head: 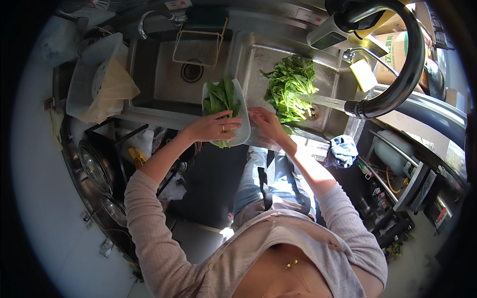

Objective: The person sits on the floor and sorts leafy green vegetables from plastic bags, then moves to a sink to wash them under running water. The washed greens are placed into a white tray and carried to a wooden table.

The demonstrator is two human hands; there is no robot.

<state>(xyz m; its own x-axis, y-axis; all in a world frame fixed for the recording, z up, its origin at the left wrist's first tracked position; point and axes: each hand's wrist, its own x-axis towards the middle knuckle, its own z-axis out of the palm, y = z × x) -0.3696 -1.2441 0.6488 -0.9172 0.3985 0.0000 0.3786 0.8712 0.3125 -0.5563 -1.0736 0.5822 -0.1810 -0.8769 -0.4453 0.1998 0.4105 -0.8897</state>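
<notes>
A white translucent plastic tub (244, 128) sits at the front of the divider between the two sink basins. Long leafy greens (220, 97) lie in it, stems towards me. My left hand (220, 126) is laid over their stems, its fingers curved around them. Just right of the tub's rim, my right hand (266, 123) has its fingers slightly bent, with nothing visible in them; whether it touches the rim I cannot tell. In the right steel basin (257, 67) a heap of leafy greens (292, 87) lies under running water from a black hose-like faucet (406, 74).
The left basin (149, 74) holds a wire rack (197, 33) at its back. A plastic bin (80, 85) with a beige cloth (111, 93) stands at left. A yellow-and-white sponge (363, 75) and a blue-white cloth (343, 151) are at right. The faucet arches over the right side.
</notes>
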